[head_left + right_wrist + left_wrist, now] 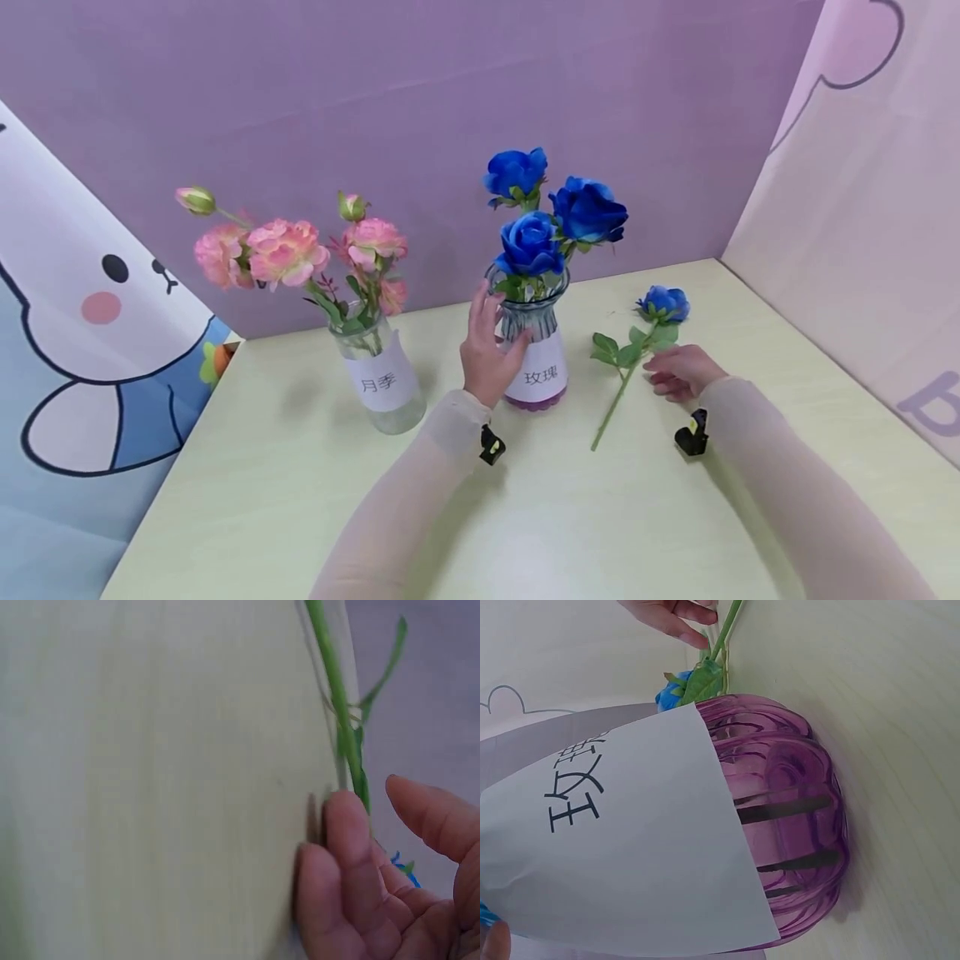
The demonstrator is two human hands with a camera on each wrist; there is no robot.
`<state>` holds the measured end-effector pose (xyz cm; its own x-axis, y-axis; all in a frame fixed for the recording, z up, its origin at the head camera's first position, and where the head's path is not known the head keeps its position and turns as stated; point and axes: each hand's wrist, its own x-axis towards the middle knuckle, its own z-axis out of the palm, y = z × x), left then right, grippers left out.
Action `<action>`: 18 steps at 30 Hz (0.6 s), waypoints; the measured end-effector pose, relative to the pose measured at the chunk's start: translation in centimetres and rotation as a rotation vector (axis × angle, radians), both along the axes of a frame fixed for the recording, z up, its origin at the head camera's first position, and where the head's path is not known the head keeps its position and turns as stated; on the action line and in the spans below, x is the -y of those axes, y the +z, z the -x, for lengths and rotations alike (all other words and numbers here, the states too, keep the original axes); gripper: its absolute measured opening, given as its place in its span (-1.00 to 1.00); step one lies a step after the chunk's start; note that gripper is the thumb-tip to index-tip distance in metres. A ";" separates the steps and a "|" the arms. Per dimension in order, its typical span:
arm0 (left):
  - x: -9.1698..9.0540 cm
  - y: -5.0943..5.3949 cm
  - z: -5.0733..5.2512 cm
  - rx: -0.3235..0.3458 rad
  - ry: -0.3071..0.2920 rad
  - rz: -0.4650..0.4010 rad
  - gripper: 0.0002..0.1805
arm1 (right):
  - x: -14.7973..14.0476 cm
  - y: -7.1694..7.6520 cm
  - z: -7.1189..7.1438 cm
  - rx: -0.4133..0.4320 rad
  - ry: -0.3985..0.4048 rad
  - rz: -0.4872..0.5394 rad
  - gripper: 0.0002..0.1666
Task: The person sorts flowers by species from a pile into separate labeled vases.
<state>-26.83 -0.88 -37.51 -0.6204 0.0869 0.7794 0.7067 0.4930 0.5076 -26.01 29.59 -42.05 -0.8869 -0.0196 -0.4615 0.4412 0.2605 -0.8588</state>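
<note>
My left hand (491, 354) holds the ribbed glass vase (543, 318) at its neck, thumb in front and fingers along the left side. Three blue roses (531, 243) stand in this vase, which has a white paper label (542, 372) and a purple base (787, 780). On the table, right of the vase, lies another blue rose (666, 304) with a green stem (337, 682). Close beside that stem is my right hand (682, 371). Its thumb and fingers stand apart in the right wrist view, with the stem not gripped.
To the left, a clear glass jar (397, 417) with a white label holds pink flowers (288, 252) and buds. A purple backdrop (435, 125) rises behind the pale table (525, 517). Printed cloths hang on the left and right sides.
</note>
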 end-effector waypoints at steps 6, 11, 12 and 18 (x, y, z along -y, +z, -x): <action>0.1 0.1 0.0 0.000 0.002 0.005 -0.42 | 2.2 -0.6 0.8 0.004 0.031 -0.081 -0.74; 0.3 0.0 0.0 -0.012 0.003 0.000 -0.43 | 3.8 -0.6 1.5 0.021 0.083 -0.185 -0.83; 0.4 0.0 0.0 -0.019 0.002 -0.003 -0.43 | 4.0 -0.6 1.5 0.023 0.076 -0.180 -0.85; 0.2 -0.2 0.3 -0.047 -0.013 0.001 -0.44 | 4.7 -0.2 1.0 0.028 0.057 -0.093 -0.86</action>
<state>-27.14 -1.11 -37.70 -0.5823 0.0960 0.8073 0.7360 0.4840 0.4733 -27.06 24.92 -42.23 -0.8723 -0.0252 -0.4884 0.4470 0.3641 -0.8171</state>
